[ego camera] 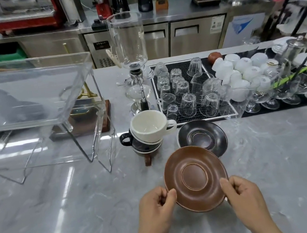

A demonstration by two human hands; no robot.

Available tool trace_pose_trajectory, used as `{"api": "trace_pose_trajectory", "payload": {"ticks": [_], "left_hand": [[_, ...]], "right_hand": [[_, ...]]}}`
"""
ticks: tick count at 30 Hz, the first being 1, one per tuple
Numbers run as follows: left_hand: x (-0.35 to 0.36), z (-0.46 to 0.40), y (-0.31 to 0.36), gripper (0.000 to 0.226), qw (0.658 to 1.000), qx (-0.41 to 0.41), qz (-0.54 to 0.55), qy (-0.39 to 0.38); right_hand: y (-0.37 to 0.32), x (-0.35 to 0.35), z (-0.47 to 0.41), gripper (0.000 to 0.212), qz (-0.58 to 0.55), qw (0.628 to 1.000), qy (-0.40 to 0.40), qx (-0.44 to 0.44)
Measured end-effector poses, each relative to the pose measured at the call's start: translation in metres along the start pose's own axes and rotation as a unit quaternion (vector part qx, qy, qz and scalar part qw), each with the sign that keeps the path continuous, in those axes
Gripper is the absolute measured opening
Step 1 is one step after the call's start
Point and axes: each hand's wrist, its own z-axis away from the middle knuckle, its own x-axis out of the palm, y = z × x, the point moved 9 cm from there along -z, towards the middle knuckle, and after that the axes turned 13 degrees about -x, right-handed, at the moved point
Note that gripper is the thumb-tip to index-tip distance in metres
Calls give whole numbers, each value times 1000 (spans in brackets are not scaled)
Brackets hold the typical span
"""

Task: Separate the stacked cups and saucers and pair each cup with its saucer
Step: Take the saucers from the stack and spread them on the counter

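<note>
I hold a brown saucer (pixel 195 178) above the grey counter, my left hand (pixel 156 214) pinching its left rim and my right hand (pixel 244 198) its right rim. Behind it a dark saucer (pixel 202 136) lies flat on the counter, partly overlapped by the brown one. To the left stands a stack of cups: a white cup (pixel 148 124) on top with its handle to the right, a black cup (pixel 130 140) under it with its handle to the left, and a brown cup (pixel 147 158) at the bottom, mostly hidden.
A black mat (pixel 183 91) with several upturned glasses lies behind the cups. White cups (pixel 242 72) are piled at the back right. A glass siphon brewer (pixel 131 59) stands behind the stack. A clear acrylic stand (pixel 33 115) fills the left. The marble counter (pixel 63 211) extends around.
</note>
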Motion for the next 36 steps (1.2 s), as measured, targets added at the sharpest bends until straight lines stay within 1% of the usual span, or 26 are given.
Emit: {"api": "trace_pose_trajectory", "payload": {"ticks": [8,16,21,25,32,36], "left_hand": [[-51,12,-37,43,999,-13,-32,18],[-84,19,-67,41,997,-37,-64,17],[-96,23,-79,50,996,-43,-75,21],[-104,24,-85,51,995,-38,-89,22],[-106,22,-88,51,993,-28,-114,12],[-105,20,-91,48,991,-49,-123,-2]], "right_hand": [[-22,48,29,52,46,998,-40,-30],[-29,84,53,54,111,990,-80,-34],[-32,98,61,54,164,980,-106,-44],[-34,109,67,53,190,973,-124,-46],[-36,114,67,53,214,969,-119,-41],[-34,114,67,53,223,967,-114,-35]]}}
